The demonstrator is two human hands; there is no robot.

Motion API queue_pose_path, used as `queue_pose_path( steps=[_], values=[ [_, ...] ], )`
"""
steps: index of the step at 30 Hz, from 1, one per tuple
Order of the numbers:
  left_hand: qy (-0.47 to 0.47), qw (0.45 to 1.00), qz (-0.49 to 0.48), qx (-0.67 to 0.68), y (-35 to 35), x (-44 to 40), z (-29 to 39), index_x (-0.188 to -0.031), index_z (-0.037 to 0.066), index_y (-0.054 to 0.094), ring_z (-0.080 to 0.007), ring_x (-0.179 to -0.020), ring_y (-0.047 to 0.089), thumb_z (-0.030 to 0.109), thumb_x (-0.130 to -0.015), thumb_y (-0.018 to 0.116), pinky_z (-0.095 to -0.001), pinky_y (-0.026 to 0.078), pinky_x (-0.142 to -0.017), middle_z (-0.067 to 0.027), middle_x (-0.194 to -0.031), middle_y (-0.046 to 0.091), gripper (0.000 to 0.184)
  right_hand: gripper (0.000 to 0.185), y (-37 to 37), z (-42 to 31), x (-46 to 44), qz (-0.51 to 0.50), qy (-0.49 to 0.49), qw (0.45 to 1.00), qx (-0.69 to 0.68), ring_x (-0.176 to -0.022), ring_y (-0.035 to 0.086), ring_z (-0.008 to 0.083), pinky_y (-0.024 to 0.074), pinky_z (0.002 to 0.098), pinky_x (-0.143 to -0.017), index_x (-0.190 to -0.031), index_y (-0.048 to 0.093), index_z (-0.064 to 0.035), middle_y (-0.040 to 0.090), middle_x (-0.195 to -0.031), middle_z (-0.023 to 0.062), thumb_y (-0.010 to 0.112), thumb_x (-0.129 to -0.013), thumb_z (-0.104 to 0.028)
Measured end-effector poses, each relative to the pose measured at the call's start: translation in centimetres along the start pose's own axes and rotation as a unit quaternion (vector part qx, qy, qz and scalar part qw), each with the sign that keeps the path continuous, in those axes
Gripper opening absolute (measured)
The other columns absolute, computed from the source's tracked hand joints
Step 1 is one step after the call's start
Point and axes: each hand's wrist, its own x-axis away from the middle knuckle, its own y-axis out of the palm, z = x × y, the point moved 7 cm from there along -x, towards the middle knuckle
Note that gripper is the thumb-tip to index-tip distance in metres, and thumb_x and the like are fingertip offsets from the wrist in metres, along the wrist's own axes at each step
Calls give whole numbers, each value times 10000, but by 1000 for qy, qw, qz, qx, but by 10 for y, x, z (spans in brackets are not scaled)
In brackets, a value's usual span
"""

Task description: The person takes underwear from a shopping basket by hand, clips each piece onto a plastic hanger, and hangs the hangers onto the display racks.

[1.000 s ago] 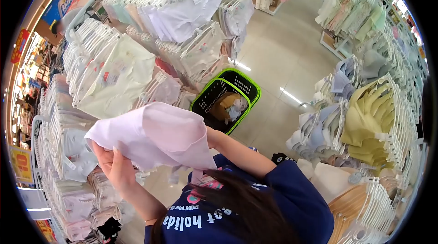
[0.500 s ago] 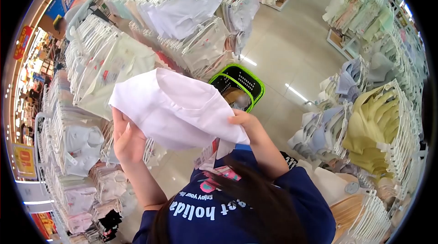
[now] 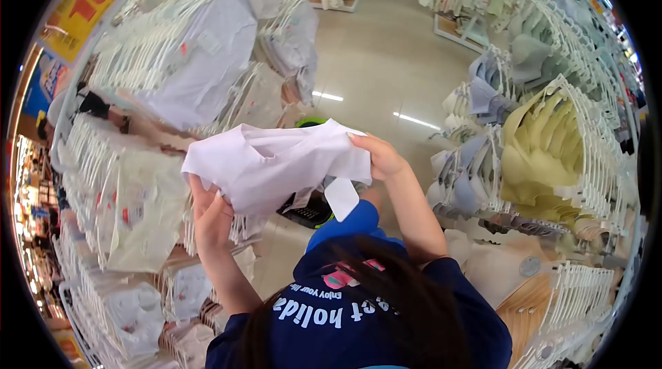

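Pale lilac, that soft garment [image 3: 265, 165], and it's stretched between both hands, long axis nearly nine to three! Left hand [image 3: 212, 217] pinches its nine o'clock end, right hand [image 3: 383, 156] its three, fingers nearly closed on the cloth, neither nearer. Smooth, lightly creased, its white tag [image 3: 341, 198] dangles towards five o'clock, above the basket [image 3: 308, 216].

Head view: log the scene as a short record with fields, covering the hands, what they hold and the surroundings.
Held: pale lilac fabric garment, spread between both hands
Left hand: left hand, on its left edge
Right hand: right hand, on its right edge
Hanging below: white card tag
Behind garment: black plastic basket, partly hidden
Right rack: yellow-green cloth garments
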Motion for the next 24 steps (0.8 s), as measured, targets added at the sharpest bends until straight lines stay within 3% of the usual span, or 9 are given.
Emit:
queue_pose_path(
  steps=[1, 4, 5, 6, 8, 11, 14, 21, 24],
  values=[
    [-11, 1000, 10, 8, 4, -16, -11, -1420, 153, 10, -258, -1227, 387, 106, -823, 539, -405, 410, -925, -91, -1411, 269, 799, 490, -6, -9, -2, -8, 7, 1000, -14, -1091, 529, 229, 415, 367, -933, -1277, 380, 40, 511, -1220, 142, 441, -915, -285],
    [-60, 997, -6, 58, -5, -67, -53, -1410, 138, 54, -248, -1128, 482, 125, -817, 544, -365, 460, -843, -99, -1364, 339, 770, 486, -36, -30, -14, 19, 29, 999, -28, -1100, 525, 232, 418, 370, -937, -1277, 379, 39, 506, -1226, 144, 410, -926, -295],
    [-93, 994, 14, 53, -4, -85, -70, -1402, 132, 73, -218, -1000, 555, 129, -806, 555, -322, 476, -774, -99, -1309, 401, 766, 482, -41, -38, -20, 23, 38, 999, -30, -1094, 528, 228, 421, 367, -935, -1271, 387, 38, 512, -1218, 142, 416, -925, -297],
    [-105, 994, 15, 22, -9, -103, -89, -1404, 115, 114, -183, -977, 558, 150, -864, 514, -321, 490, -741, -121, -1265, 439, 672, 479, -43, -46, -25, 29, 50, 998, -34, -1089, 531, 224, 424, 364, -932, -1264, 396, 37, 518, -1210, 140, 421, -924, -298],
    [-166, 979, 92, -78, -33, -131, -137, -1379, 85, 222, -159, -963, 552, 154, -879, 525, -308, 475, -776, -123, -1208, 495, 588, 463, -57, -59, -45, 70, 71, 995, -23, -1048, 552, 209, 441, 352, -905, -1241, 427, 24, 543, -1173, 128, 437, -920, -309],
    [-150, 926, 40, -345, -50, -159, -177, -1331, 37, 322, -160, -1002, 526, 125, -895, 518, -256, 401, -881, -127, -1188, 514, 486, 437, -87, -59, -79, 135, 135, 982, 9, -949, 592, 178, 476, 334, -838, -1183, 493, -19, 596, -1073, 93, 467, -906, -355],
    [-134, 955, 67, -257, -37, -179, -191, -1306, 47, 368, -158, -1020, 516, 102, -888, 522, -260, 399, -886, -111, -1142, 532, 449, 422, -109, -55, -114, 192, 130, 973, -25, -936, 596, 176, 479, 339, -826, -1169, 502, -25, 607, -1043, 85, 463, -908, -354],
    [-64, 980, 139, -126, 39, -237, -248, -901, 73, 426, -56, -681, 422, 103, -907, 497, -168, 340, -614, 25, -766, 439, 77, 483, -170, -84, -155, 281, 45, 944, -169, -1103, 507, 279, 386, 410, -956, -1290, 364, -10, 496, -1236, 137, 365, -940, -343],
    [-89, 987, 96, -90, 56, -259, -276, -935, 72, 462, -77, -727, 450, 306, -965, 341, -220, 376, -684, 13, -782, 471, 265, 506, -188, -111, -166, 263, -14, 944, -200, -1153, 463, 285, 344, 424, -991, -1309, 336, -19, 462, -1274, 133, 335, -943, -368]
  ],
)
